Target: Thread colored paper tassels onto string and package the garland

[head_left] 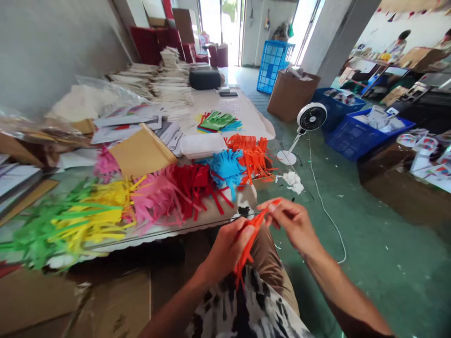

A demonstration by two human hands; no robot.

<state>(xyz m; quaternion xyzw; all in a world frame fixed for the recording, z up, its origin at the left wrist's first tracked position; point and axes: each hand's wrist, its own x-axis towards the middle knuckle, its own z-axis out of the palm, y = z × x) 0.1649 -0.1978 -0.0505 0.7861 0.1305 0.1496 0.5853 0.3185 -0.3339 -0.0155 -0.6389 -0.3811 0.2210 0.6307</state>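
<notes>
My left hand (230,246) is closed around the middle of an orange tissue-paper tassel (251,239), whose strips hang down over my lap. At the tassel's upper end, my right hand (291,223) pinches the orange paper between thumb and fingers. Both hands are above my knees, just off the table's front edge. On the table nearby lie fringed paper bundles: orange (252,155), blue (227,166), red (193,185), pink (157,197), yellow (97,211) and green (38,230). A multicoloured fringed stack (218,122) lies farther back.
Behind the bundles are a white plastic tray (202,145), a tan envelope (141,152) and piles of pale sheets (172,89). A white fan (312,116) stands on the floor at right, beside a carton (292,96) and blue crates (366,134). People are in the far right background.
</notes>
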